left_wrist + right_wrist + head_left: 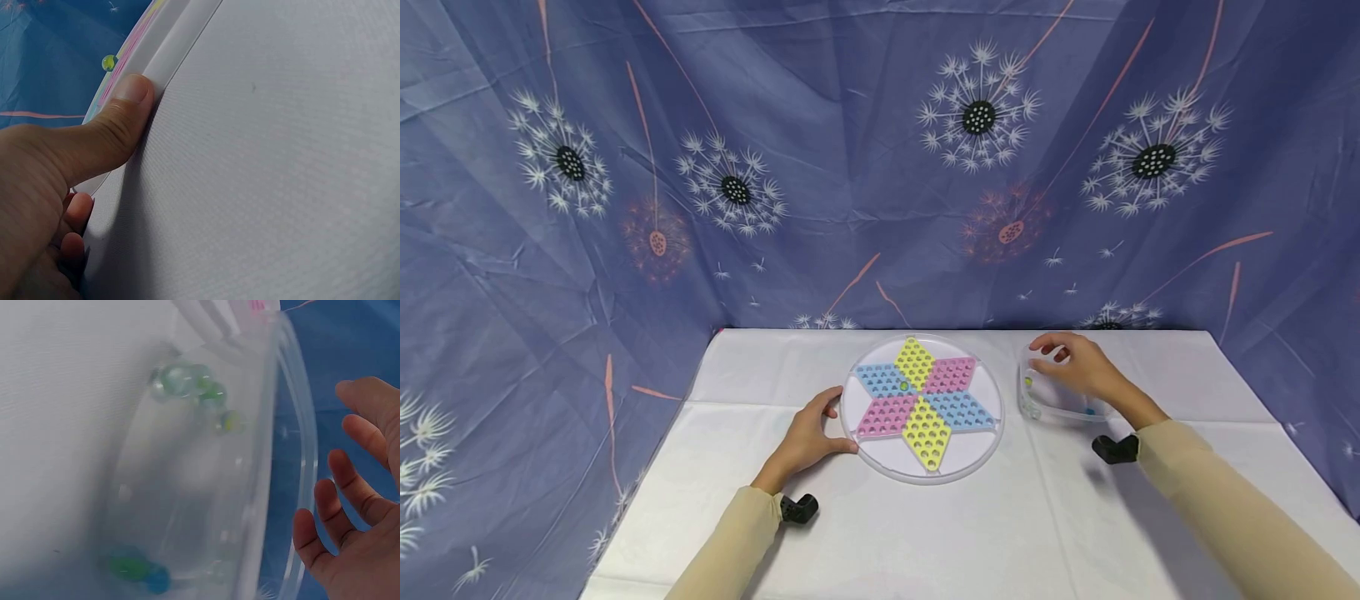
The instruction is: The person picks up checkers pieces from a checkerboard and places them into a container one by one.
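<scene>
A round white Chinese checkers board point(880, 458) with yellow, pink and blue star points lies on the table. One green-yellow marble point(904, 386) sits in its blue section near the centre. My left hand point(808, 433) holds the board's left rim, its thumb against the edge in the left wrist view. Over a clear plastic container point(1063, 416) to the right, my right hand point(1075, 363) hovers with loosely bent fingers and nothing between them. Greenish marbles point(178, 380) cluster at one end of the container. A blue marble point(157, 579) lies at the other end beside a green one.
A white cloth point(970, 533) covers the table. Behind and to the left hangs a blue curtain point(850, 167) with dandelion prints. Black wrist devices point(1115, 449) are worn on both wrists.
</scene>
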{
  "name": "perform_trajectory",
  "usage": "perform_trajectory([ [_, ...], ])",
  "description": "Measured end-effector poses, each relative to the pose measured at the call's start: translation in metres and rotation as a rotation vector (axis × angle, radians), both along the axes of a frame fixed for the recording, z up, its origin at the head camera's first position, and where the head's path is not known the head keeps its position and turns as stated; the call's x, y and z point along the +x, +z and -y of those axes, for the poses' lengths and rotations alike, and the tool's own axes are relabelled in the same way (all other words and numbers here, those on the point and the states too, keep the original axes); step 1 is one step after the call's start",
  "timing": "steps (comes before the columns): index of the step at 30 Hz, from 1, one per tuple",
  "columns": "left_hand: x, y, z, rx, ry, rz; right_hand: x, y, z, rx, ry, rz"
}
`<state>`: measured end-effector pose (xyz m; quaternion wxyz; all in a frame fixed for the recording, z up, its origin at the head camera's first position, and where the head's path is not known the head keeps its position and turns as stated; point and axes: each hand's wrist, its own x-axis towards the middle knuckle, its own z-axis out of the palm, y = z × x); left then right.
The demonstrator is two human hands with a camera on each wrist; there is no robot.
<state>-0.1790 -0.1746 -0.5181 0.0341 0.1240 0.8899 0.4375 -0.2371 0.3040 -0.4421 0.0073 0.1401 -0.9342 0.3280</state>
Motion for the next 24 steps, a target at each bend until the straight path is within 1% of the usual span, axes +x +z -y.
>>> perform_trajectory([
  [7, -0.001, -0.001, 0.000, -0.003, 0.003, -0.003, -0.007, 0.016, 0.008, 0.001, 0.038, -0.025],
  [14, -0.001, -0.002, 0.000, -0.014, -0.001, -0.003, -0.011, 0.027, 0.019, -0.006, 0.058, -0.009],
  [19, -0.001, -0.002, 0.000, -0.004, -0.003, -0.018, -0.012, 0.031, 0.028, -0.018, 0.071, -0.015],
  [24, -0.001, -0.001, 0.000, -0.004, -0.003, -0.018, -0.014, 0.031, 0.039, -0.038, 0.085, -0.013],
])
